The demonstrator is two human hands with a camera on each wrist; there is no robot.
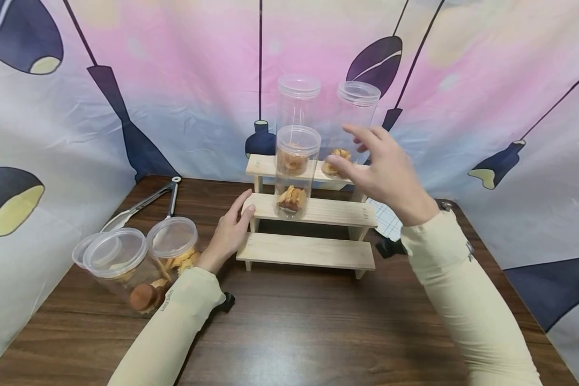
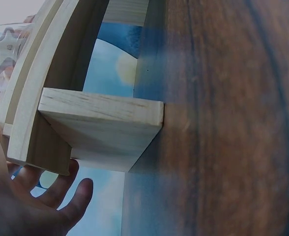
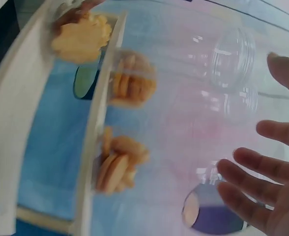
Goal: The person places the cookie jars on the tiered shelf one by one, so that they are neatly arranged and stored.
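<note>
My left hand rests at the left end of a wooden rack, its fingers loosely extended and touching the end of the middle step. My right hand is up in the air with thumb and fingers spread, released and holding nothing. Just beyond it stands the upper right jar, upright on the top step, with cookies low inside. To the left of that hand, the upper left jar is on the same step. The middle jar stands upright on the middle step, right of my left hand and lower than my right; cookies sit at its bottom too. All three have clear lids.

To the left of my left hand, three more lidded jars are grouped on the brown table, and a pair of tongs lies past them, farther from me. Under my right wrist I see a white checked sheet. Beyond both hands hangs a printed cloth.
</note>
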